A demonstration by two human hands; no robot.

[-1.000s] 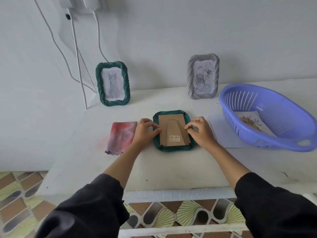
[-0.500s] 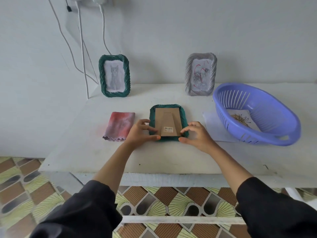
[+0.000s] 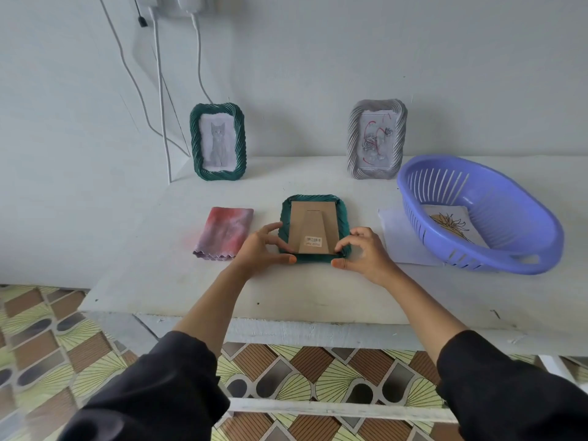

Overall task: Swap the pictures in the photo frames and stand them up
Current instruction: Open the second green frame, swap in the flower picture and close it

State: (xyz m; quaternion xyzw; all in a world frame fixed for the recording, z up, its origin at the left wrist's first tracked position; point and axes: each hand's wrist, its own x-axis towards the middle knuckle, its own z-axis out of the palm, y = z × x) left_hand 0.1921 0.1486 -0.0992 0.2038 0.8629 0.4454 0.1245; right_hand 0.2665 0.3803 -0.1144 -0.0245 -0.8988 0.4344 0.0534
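- At the middle of the white surface (image 3: 165, 281), a green rope-edged photo frame (image 3: 313, 229) lies face down, its brown cardboard back and folded easel stand facing up, with a small barcode sticker near the stand's lower end.
- The left hand (image 3: 259, 249) holds the frame's near left corner, thumb along the near edge and fingers (image 3: 272, 227) curled onto the left rim.
- The right hand (image 3: 366, 253) holds the near right corner in the same way, thumb low at the edge and fingers (image 3: 345, 246) hooked over the rim; both hands are closed on the frame.
- At the back left, a second green frame (image 3: 218, 141) stands upright near the wall, showing a grey cat drawing.
- At the back right, a silver-grey frame (image 3: 377, 140) stands upright, with a drawing in red and dark lines.
- Left of the face-down frame and apart from it lies a folded red and purple cloth (image 3: 224, 232).
- To the right sits a purple slotted plastic basket (image 3: 515, 249), with a printed picture (image 3: 453, 226) of a yellow-brown motif lying inside.
- A white sheet of paper (image 3: 401, 240) lies flat, partly under the basket's left side, just beside the right hand.
- White cables (image 3: 160, 90) hang down the wall behind the cat frame.
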